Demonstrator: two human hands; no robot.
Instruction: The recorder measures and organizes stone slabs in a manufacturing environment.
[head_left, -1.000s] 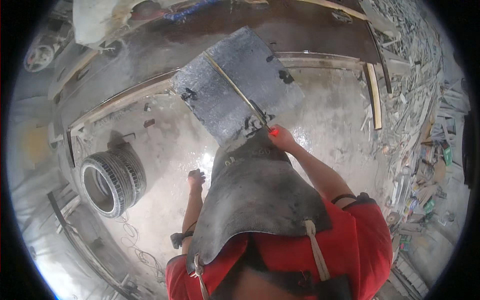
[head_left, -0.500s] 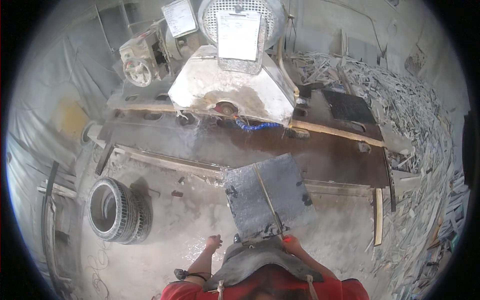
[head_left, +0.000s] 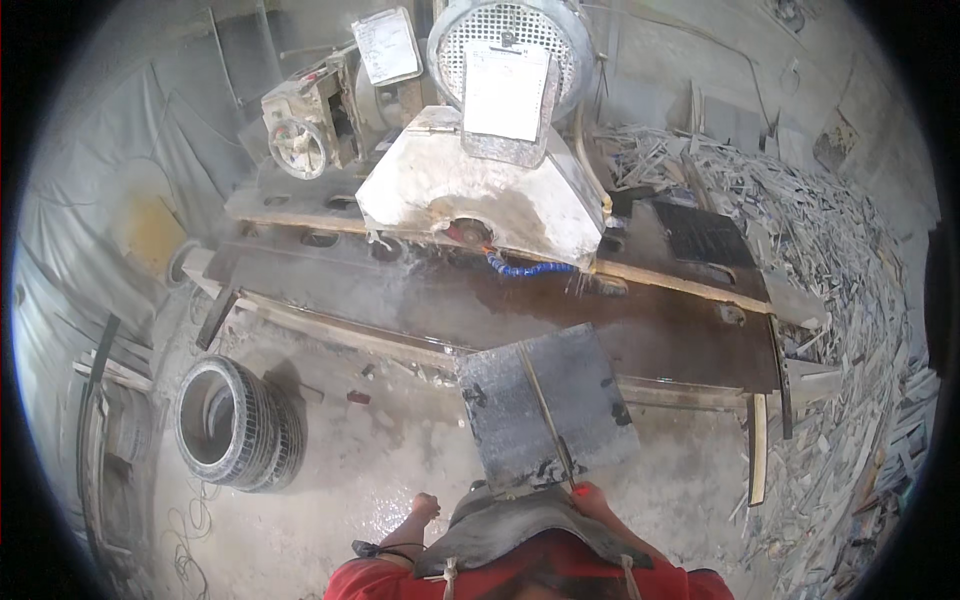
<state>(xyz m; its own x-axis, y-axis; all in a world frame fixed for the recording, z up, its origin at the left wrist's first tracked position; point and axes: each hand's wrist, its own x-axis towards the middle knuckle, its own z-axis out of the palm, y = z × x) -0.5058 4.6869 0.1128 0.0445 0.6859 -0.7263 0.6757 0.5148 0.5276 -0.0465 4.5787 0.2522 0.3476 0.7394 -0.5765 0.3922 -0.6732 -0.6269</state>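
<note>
Tilting up since a second ago, the view is taking in the white machine (head_left: 485, 190), wet counter (head_left: 690, 340) and piled scraps (head_left: 800, 235). The right hand (head_left: 588, 498) is gripping a strip (head_left: 540, 392) along the grey slab (head_left: 592, 385) near the counter's edge; the left hand (head_left: 425, 507) is curling closed.

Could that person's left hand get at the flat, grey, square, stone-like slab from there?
Probably yes: the bare left hand is a little left of that grey slab, with nothing visible blocking the gap; the bare right hand is farther right, at the slab's near edge.
</note>
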